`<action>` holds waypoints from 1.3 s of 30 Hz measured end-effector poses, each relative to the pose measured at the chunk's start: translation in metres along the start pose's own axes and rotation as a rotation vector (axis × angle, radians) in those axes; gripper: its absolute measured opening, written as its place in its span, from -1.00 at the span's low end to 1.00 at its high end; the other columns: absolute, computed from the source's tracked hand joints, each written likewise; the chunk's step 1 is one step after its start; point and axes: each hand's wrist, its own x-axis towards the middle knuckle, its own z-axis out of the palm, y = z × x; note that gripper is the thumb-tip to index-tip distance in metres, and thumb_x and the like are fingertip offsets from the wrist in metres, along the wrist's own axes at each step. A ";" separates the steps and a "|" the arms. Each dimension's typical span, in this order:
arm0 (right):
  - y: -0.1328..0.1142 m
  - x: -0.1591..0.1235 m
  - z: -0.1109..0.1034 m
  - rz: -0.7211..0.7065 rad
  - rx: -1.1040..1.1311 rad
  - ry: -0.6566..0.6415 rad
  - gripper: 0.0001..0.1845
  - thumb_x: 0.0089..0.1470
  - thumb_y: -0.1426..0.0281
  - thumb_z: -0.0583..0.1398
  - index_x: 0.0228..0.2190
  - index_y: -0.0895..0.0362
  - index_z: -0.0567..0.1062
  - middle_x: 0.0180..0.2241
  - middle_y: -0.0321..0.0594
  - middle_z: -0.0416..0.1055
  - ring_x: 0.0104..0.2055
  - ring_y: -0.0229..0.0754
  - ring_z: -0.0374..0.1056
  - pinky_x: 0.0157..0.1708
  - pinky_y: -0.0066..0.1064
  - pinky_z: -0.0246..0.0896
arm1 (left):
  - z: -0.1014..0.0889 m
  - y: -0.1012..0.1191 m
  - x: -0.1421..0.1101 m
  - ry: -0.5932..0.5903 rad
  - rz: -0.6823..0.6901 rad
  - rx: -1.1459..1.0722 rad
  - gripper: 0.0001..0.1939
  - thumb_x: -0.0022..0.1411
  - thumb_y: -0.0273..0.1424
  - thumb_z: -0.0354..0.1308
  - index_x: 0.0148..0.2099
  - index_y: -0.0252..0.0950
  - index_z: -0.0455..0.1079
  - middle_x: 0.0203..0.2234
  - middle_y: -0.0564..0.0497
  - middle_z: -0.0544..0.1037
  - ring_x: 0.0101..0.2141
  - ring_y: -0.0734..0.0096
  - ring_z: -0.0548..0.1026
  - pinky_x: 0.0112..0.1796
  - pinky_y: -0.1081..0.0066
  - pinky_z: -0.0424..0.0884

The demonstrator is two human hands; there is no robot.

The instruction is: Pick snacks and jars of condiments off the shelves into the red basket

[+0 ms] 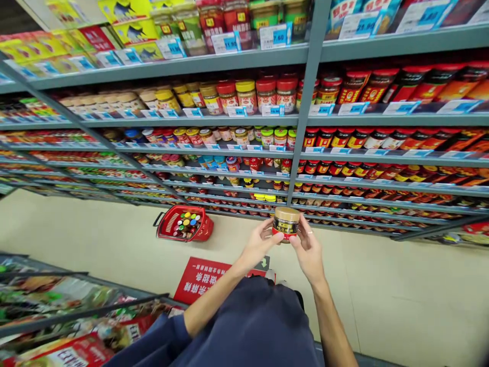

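A jar (286,223) with a tan-gold lid and a black-and-red label is held upright in front of my body. My left hand (263,238) grips its left side, thumb across the front of the label. On the opposite side my right hand (308,245) is closed on the same jar, its thumb near the lower edge. A ring shows on one right-hand finger. The fingers behind the jar are partly hidden.
Shelves (244,120) of jars with price tags run across the aisle ahead. On the floor to the left stands a red shopping basket (206,227) with several jars in it. A red floor sign (198,275) lies near my feet. Bagged goods (84,351) fill a rack at lower left.
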 end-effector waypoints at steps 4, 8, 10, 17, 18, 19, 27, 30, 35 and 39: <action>0.002 -0.006 -0.004 0.028 0.005 0.026 -0.16 0.22 0.18 0.38 0.42 -0.02 0.24 0.39 -0.06 0.28 0.37 0.03 0.31 0.40 -0.04 0.21 | 0.002 -0.005 0.000 0.006 -0.040 0.018 -0.19 0.05 -0.13 0.55 0.26 -0.37 0.42 0.20 -0.32 0.52 0.00 0.11 0.58 -0.17 0.31 0.56; 0.002 -0.008 0.004 0.001 -0.027 0.064 -0.18 0.20 0.21 0.40 0.39 -0.03 0.29 0.39 -0.07 0.27 0.36 0.05 0.32 0.40 -0.01 0.20 | -0.006 -0.009 0.000 -0.033 -0.038 -0.031 -0.10 0.02 -0.09 0.56 0.30 -0.41 0.38 0.15 -0.34 0.54 -0.03 0.11 0.58 -0.18 0.30 0.55; 0.003 -0.005 0.015 -0.016 -0.035 0.044 -0.19 0.20 0.22 0.40 0.39 -0.05 0.30 0.39 -0.08 0.28 0.37 0.04 0.32 0.39 -0.02 0.22 | -0.018 -0.006 -0.001 -0.030 -0.022 -0.057 -0.09 0.02 -0.07 0.55 0.30 -0.42 0.38 0.10 -0.33 0.57 -0.05 0.13 0.58 -0.19 0.30 0.54; 0.020 0.013 0.108 -0.048 -0.049 -0.071 -0.23 0.22 0.28 0.39 0.38 -0.08 0.31 0.36 -0.13 0.33 0.34 -0.02 0.35 0.36 -0.11 0.27 | -0.109 0.026 -0.014 0.011 0.069 -0.093 -0.17 0.08 -0.10 0.52 0.29 -0.38 0.39 0.16 -0.30 0.54 -0.05 0.17 0.57 -0.20 0.34 0.53; 0.024 0.016 0.127 -0.048 -0.048 -0.083 -0.23 0.22 0.28 0.39 0.38 -0.08 0.31 0.35 -0.13 0.34 0.33 -0.03 0.36 0.35 -0.13 0.29 | -0.128 0.032 -0.015 0.026 0.084 -0.083 -0.18 0.09 -0.10 0.51 0.28 -0.38 0.39 0.17 -0.30 0.53 -0.04 0.17 0.56 -0.22 0.36 0.52; 0.028 0.019 0.147 -0.049 -0.046 -0.092 -0.23 0.22 0.28 0.39 0.38 -0.08 0.31 0.34 -0.13 0.36 0.31 -0.03 0.38 0.33 -0.14 0.31 | -0.147 0.037 -0.017 0.043 0.096 -0.069 -0.18 0.10 -0.10 0.51 0.28 -0.39 0.38 0.17 -0.31 0.53 -0.04 0.17 0.56 -0.24 0.37 0.51; 0.049 0.041 0.306 -0.050 -0.096 -0.081 -0.23 0.24 0.21 0.37 0.38 -0.05 0.30 0.35 -0.13 0.33 0.32 -0.05 0.35 0.31 -0.19 0.33 | -0.287 0.087 -0.024 0.181 0.151 -0.070 -0.15 0.11 -0.06 0.49 0.31 -0.43 0.38 0.11 -0.31 0.60 -0.03 0.15 0.61 -0.16 0.35 0.52; 0.056 0.042 0.344 -0.026 -0.101 -0.108 -0.23 0.23 0.18 0.37 0.38 -0.05 0.31 0.33 -0.13 0.37 0.31 -0.03 0.36 0.29 -0.18 0.36 | -0.321 0.098 -0.028 0.216 0.157 -0.091 -0.18 0.10 -0.07 0.50 0.27 -0.41 0.42 0.11 -0.30 0.61 0.02 0.11 0.60 -0.10 0.34 0.54; 0.068 0.036 0.374 0.065 -0.118 -0.092 -0.20 0.22 0.12 0.36 0.39 -0.06 0.29 0.36 -0.12 0.33 0.31 0.00 0.36 0.27 -0.14 0.39 | -0.349 0.090 -0.032 0.252 0.096 -0.132 -0.26 0.13 -0.09 0.48 0.24 -0.38 0.45 0.09 -0.29 0.63 0.00 0.11 0.62 -0.17 0.36 0.55; 0.073 0.033 0.376 0.108 -0.119 -0.104 -0.19 0.22 0.12 0.36 0.40 -0.05 0.28 0.35 -0.11 0.35 0.30 0.01 0.38 0.26 -0.14 0.40 | -0.353 0.079 -0.032 0.279 0.090 -0.171 -0.26 0.14 -0.10 0.48 0.25 -0.38 0.45 0.10 -0.28 0.62 0.04 0.11 0.61 -0.09 0.34 0.54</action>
